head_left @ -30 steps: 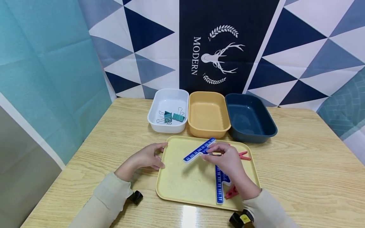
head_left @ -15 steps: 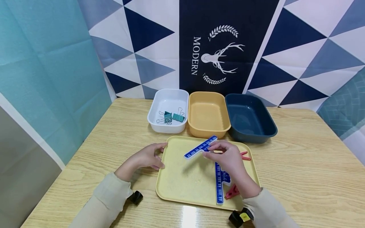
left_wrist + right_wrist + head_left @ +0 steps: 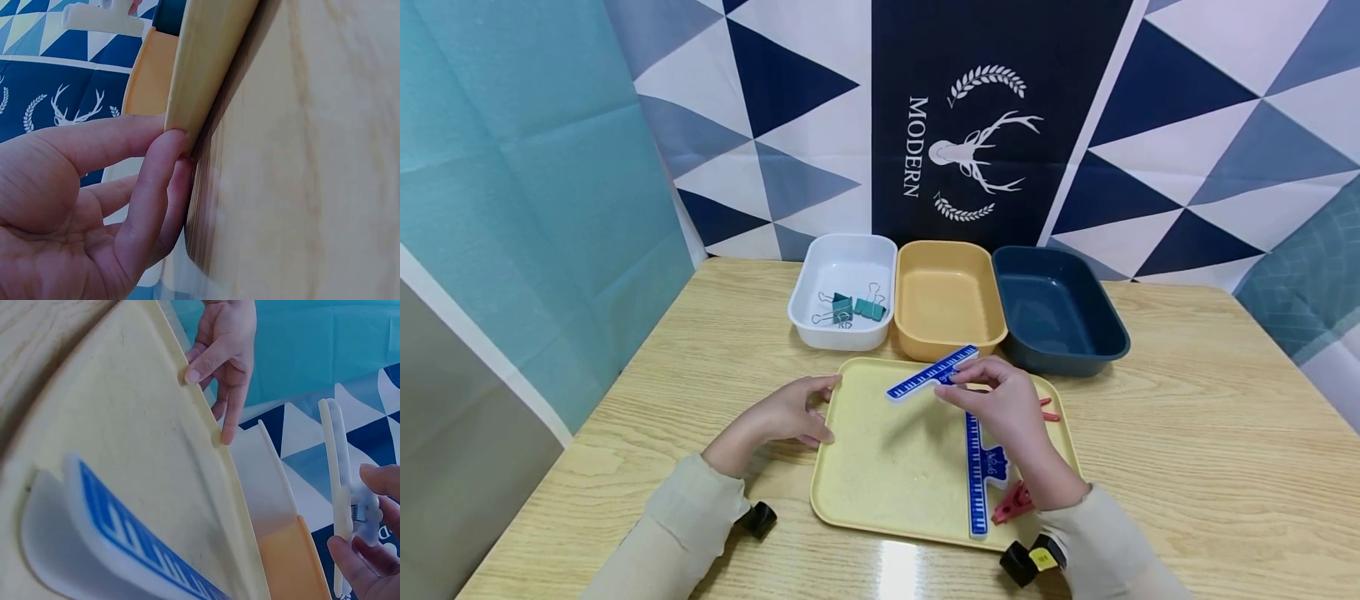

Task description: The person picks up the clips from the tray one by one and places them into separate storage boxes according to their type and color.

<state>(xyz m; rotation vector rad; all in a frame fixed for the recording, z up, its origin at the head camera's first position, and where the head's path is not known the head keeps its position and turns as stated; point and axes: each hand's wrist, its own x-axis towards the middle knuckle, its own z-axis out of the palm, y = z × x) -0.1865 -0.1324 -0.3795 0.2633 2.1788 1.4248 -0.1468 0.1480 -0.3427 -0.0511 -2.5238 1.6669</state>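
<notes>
The right hand (image 3: pixel 1000 396) pinches a blue-and-white clip (image 3: pixel 931 373) between thumb and fingers, holding it above the tray (image 3: pixel 880 467) towards its far edge. The left hand (image 3: pixel 786 411) holds the tray's left edge, thumb and fingers at the rim.

Much is covered or cropped. The right forearm and wrist device (image 3: pixel 1026 562) hide the tray's near right corner. A red clip (image 3: pixel 1017 502) by that corner is partly behind the wrist; another red clip (image 3: pixel 1050 416), near the far right corner, shows only its prongs past the right hand. In the right wrist view, the right hand and the second blue clip (image 3: pixel 977 475) are cut off by the frame.

Two blue clips are visible, one held and one lying on the tray's right half, its long bar reaching towards the near edge. Two red clips show. Three boxes stand beyond the tray's far edge: white (image 3: pixel 842 337), yellow (image 3: pixel 947 292) and dark blue (image 3: pixel 1063 360). The white one holds teal binder clips (image 3: pixel 842 308), at least two; overlapping wire handles make the count uncertain.

The held clip has a blue face, white key-like stripes along its straight bar, white lettering on its tab and a pale border. Seen edge-on, it is whitish, with a metal spring.
</notes>
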